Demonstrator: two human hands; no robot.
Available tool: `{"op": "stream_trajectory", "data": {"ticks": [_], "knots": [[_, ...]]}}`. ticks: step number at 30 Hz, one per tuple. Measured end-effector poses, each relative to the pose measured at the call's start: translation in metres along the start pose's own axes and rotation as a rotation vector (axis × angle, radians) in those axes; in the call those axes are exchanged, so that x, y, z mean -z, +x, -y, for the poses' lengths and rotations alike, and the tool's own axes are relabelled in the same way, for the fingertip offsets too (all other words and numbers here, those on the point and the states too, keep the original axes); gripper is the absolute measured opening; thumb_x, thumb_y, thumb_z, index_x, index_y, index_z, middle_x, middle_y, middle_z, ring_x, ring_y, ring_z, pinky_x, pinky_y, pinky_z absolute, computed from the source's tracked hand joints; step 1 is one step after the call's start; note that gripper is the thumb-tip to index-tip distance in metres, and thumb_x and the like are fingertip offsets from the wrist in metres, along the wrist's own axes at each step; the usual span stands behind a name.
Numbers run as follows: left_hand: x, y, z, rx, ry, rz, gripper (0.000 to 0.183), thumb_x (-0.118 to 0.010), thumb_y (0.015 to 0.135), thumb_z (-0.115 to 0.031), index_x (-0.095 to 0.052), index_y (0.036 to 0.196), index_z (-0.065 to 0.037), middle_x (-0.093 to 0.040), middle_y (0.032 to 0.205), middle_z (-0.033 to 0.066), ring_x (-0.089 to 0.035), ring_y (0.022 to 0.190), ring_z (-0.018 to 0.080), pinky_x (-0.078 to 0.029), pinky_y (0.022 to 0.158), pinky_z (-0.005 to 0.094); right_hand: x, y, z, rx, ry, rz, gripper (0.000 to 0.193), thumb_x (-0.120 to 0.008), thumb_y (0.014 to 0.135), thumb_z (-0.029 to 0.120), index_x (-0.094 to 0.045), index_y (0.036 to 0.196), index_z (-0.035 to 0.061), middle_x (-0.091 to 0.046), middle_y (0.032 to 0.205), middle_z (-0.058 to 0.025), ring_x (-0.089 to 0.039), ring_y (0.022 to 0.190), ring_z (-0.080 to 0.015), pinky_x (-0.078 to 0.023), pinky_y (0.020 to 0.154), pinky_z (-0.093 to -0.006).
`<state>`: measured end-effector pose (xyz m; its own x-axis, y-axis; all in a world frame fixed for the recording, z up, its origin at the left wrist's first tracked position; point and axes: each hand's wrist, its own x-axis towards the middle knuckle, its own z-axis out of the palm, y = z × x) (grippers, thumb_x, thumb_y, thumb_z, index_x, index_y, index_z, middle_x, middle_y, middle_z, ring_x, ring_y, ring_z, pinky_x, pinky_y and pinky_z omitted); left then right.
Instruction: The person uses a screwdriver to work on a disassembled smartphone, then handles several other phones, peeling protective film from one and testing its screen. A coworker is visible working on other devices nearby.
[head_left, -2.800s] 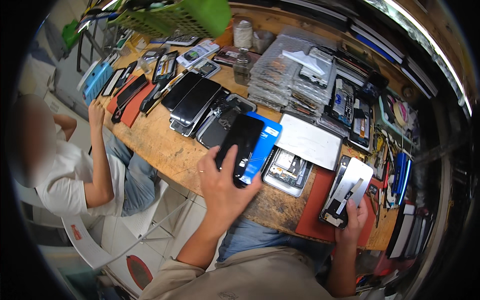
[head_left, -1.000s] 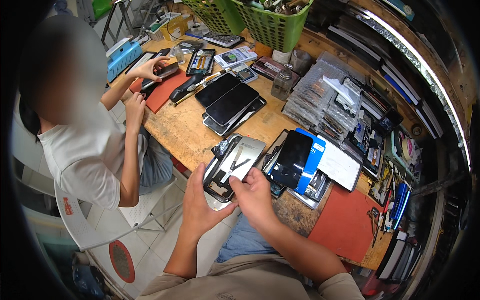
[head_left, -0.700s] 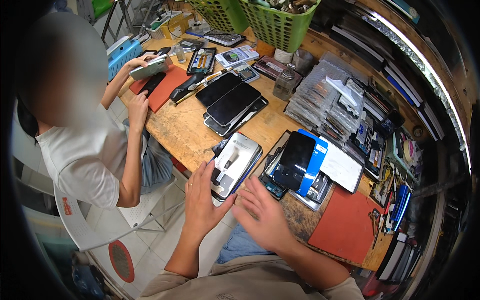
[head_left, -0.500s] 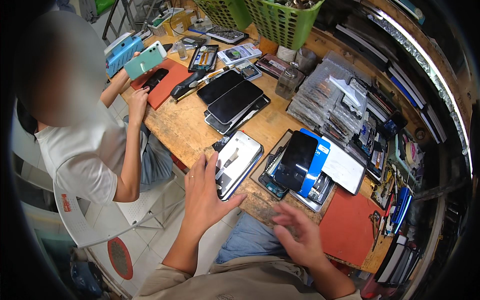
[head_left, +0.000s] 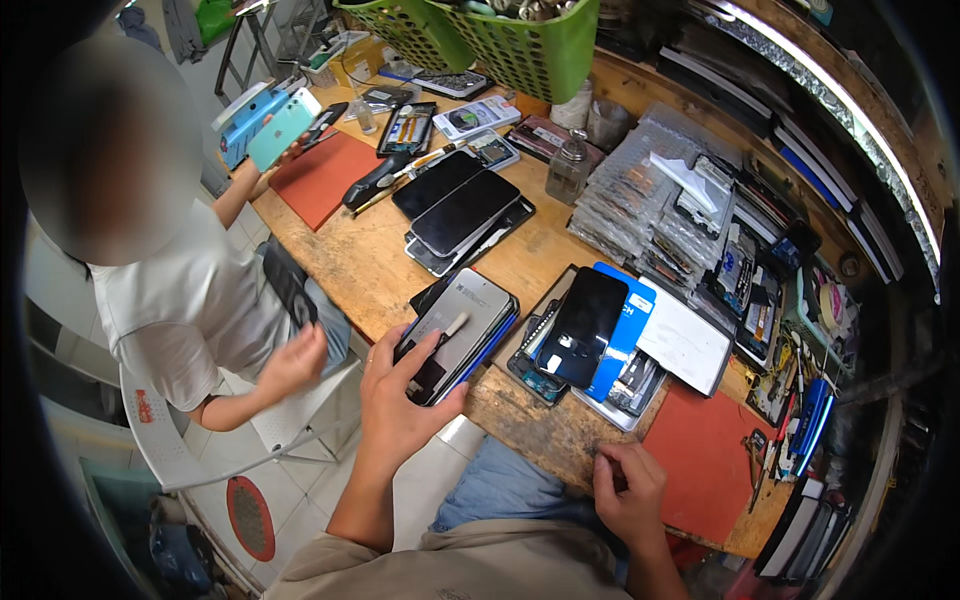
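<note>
My left hand (head_left: pixel 405 400) spans a grey phone screen (head_left: pixel 478 308) on top of a small stack at the front table edge. Its fingers lie over the left side, and the thumb presses the blue-edged right side. A small pale-tipped shape shows on the grey surface; I cannot tell whether it is an object or a print. Over the front edge, beside the red mat (head_left: pixel 695 460), my right hand (head_left: pixel 630 490) is loosely curled, with nothing visible in it. Right of the stack, a black phone (head_left: pixel 585 325) lies on a blue box (head_left: pixel 622 345) and opened phone parts.
Seated at left, a person holds a mint-green phone (head_left: pixel 285 130) and a dark phone (head_left: pixel 290 285). Black screens (head_left: pixel 465 210) are stacked mid-table. A glass bottle (head_left: pixel 569 170), bubble-wrapped pile (head_left: pixel 640 190) and green baskets (head_left: pixel 530 45) stand behind. Tools (head_left: pixel 810 410) crowd the right.
My right hand has moved right and down, its fingers curling in. The stack under my left hand has tilted and shifted slightly left. The other person has lifted the dark phone off their mat.
</note>
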<state>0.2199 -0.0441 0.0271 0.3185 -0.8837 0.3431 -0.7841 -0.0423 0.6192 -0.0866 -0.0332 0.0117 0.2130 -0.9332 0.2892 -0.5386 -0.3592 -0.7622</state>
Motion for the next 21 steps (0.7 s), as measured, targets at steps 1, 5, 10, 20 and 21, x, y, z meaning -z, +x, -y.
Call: {"op": "stream_trajectory", "data": {"ticks": [1,5,10,20,21], "knots": [[0.003,0.001,-0.001,0.007,-0.021,-0.015,0.061,-0.089,0.070,-0.026,-0.075,0.127,-0.008,-0.059,0.138,0.0265,-0.058,0.128,0.0424,-0.047,0.108,0.0466,-0.001,0.003,0.000,0.020,-0.021,0.021,0.010,-0.072,0.091,-0.001,-0.073,0.101,-0.0029,-0.070,0.082,-0.0097,-0.065,0.062,-0.0121,-0.048,0.052,-0.0250],[0.015,0.020,0.002,-0.024,-0.039,-0.065,0.065,-0.089,0.070,-0.026,-0.073,0.130,-0.006,-0.058,0.139,0.0253,-0.058,0.127,0.0408,-0.048,0.107,0.0460,0.002,0.014,-0.002,-0.149,0.066,0.020,0.011,-0.073,0.090,0.000,-0.072,0.100,-0.0032,-0.068,0.078,-0.0084,-0.062,0.059,-0.0108,-0.047,0.051,-0.0250],[0.028,0.041,0.005,-0.031,0.001,-0.120,0.068,-0.088,0.070,-0.025,-0.071,0.132,-0.003,-0.057,0.139,0.0249,-0.058,0.127,0.0408,-0.048,0.108,0.0460,0.001,0.015,-0.007,-0.104,0.071,-0.043,0.011,-0.072,0.091,0.000,-0.072,0.101,-0.0035,-0.067,0.077,-0.0070,-0.058,0.057,-0.0085,-0.043,0.050,-0.0234],[0.018,0.041,-0.007,-0.072,-0.010,-0.080,0.067,-0.088,0.071,-0.027,-0.071,0.132,-0.004,-0.055,0.141,0.0262,-0.056,0.129,0.0418,-0.046,0.110,0.0459,0.000,0.011,-0.010,0.011,-0.016,-0.049,0.008,-0.072,0.090,0.001,-0.071,0.097,-0.0013,-0.064,0.073,-0.0082,-0.061,0.053,-0.0149,-0.046,0.048,-0.0293],[0.018,0.040,-0.008,-0.083,-0.010,-0.073,0.067,-0.088,0.071,-0.027,-0.072,0.132,-0.005,-0.055,0.141,0.0261,-0.056,0.129,0.0418,-0.046,0.110,0.0460,0.001,0.011,-0.010,0.023,-0.020,-0.051,0.008,-0.072,0.090,0.001,-0.071,0.097,-0.0014,-0.064,0.073,-0.0083,-0.061,0.053,-0.0151,-0.046,0.048,-0.0294]]}}
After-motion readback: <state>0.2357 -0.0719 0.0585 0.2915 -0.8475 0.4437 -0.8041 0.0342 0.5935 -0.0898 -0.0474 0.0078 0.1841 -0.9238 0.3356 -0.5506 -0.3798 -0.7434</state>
